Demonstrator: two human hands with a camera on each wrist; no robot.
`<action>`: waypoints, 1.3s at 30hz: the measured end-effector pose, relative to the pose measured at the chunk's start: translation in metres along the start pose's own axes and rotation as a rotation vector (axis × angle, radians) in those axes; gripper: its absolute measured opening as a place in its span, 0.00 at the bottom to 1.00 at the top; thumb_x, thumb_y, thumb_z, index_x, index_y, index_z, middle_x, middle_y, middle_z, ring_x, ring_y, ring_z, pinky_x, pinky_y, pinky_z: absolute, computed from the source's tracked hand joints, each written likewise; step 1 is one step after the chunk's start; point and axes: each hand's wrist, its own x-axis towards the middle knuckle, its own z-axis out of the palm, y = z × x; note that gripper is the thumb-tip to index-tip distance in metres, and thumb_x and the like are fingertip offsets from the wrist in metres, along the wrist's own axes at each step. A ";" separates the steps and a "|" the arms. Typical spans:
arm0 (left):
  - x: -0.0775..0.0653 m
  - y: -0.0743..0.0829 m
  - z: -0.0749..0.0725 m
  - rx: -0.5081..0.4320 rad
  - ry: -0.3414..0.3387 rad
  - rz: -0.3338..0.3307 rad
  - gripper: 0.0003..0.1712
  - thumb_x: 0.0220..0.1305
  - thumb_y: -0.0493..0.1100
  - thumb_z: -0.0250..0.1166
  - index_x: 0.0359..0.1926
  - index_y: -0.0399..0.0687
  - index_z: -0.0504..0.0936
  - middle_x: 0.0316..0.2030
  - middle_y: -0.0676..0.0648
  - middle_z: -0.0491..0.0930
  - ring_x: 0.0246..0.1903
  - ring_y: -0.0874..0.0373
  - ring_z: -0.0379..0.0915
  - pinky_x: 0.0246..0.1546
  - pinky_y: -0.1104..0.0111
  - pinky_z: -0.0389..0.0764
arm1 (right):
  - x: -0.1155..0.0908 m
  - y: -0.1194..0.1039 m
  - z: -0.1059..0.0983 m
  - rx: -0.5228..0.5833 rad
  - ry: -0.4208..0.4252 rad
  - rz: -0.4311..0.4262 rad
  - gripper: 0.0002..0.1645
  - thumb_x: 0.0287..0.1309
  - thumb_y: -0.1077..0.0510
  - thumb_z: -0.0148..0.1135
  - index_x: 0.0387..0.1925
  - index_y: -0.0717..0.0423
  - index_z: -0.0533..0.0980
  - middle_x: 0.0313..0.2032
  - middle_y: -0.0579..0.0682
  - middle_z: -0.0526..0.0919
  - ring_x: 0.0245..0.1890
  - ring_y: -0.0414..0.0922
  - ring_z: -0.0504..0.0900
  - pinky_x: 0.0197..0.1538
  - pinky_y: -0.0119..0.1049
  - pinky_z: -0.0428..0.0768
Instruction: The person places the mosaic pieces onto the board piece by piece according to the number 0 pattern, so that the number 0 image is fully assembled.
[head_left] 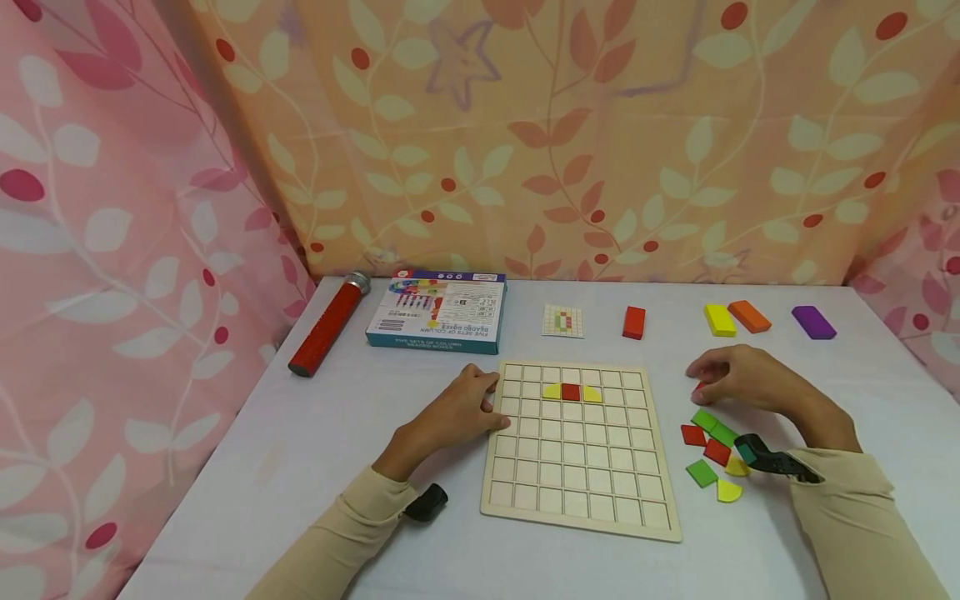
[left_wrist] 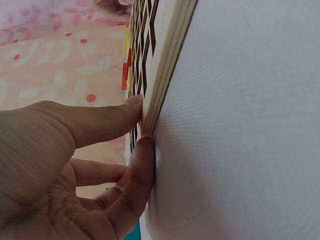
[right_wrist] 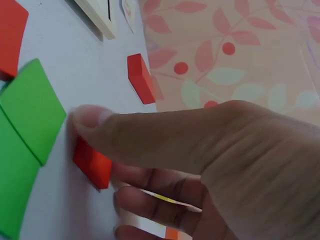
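Observation:
My left hand (head_left: 453, 410) pinches the left edge of a wooden grid board (head_left: 577, 479), thumb on top and fingers against the side, as the left wrist view also shows. On the board, a red square tile (head_left: 571, 392) sits between two yellow quarter-round tiles (head_left: 552, 392) in one row. Right of the board, my right hand (head_left: 753, 383) holds a red tile (right_wrist: 94, 165) between thumb and fingers, low over the table; the thumb partly hides it. Just below this hand lie loose green tiles (head_left: 702, 473), red tiles (head_left: 693, 435) and yellow quarter-round tiles (head_left: 728, 491).
Behind the board lie a small pattern card (head_left: 562, 322) and red (head_left: 633, 322), yellow (head_left: 720, 320), orange (head_left: 749, 316) and purple (head_left: 813, 322) blocks. At the back left are a boxed set (head_left: 438, 312) and a red tube (head_left: 327, 331). Patterned curtains (head_left: 480, 167) border the table.

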 end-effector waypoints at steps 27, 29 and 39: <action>-0.001 -0.003 0.001 0.009 0.005 0.018 0.42 0.68 0.44 0.76 0.75 0.33 0.69 0.52 0.44 0.69 0.44 0.58 0.72 0.44 0.66 0.74 | 0.006 -0.110 0.056 0.055 -0.020 -0.365 0.14 0.60 0.55 0.79 0.47 0.52 0.89 0.43 0.44 0.84 0.41 0.45 0.77 0.45 0.36 0.78; -0.001 -0.003 0.001 0.010 0.006 0.023 0.42 0.68 0.45 0.76 0.75 0.33 0.69 0.53 0.44 0.70 0.44 0.59 0.72 0.44 0.67 0.75 | 0.007 -0.114 0.062 0.038 -0.010 -0.401 0.14 0.60 0.56 0.78 0.48 0.52 0.89 0.43 0.43 0.84 0.42 0.44 0.78 0.47 0.37 0.79; 0.000 -0.003 0.001 0.016 0.005 0.022 0.42 0.68 0.45 0.76 0.76 0.33 0.69 0.53 0.44 0.69 0.44 0.58 0.72 0.44 0.65 0.74 | 0.010 -0.118 0.068 -0.010 0.011 -0.438 0.15 0.59 0.58 0.79 0.48 0.53 0.90 0.43 0.43 0.85 0.45 0.43 0.78 0.51 0.40 0.81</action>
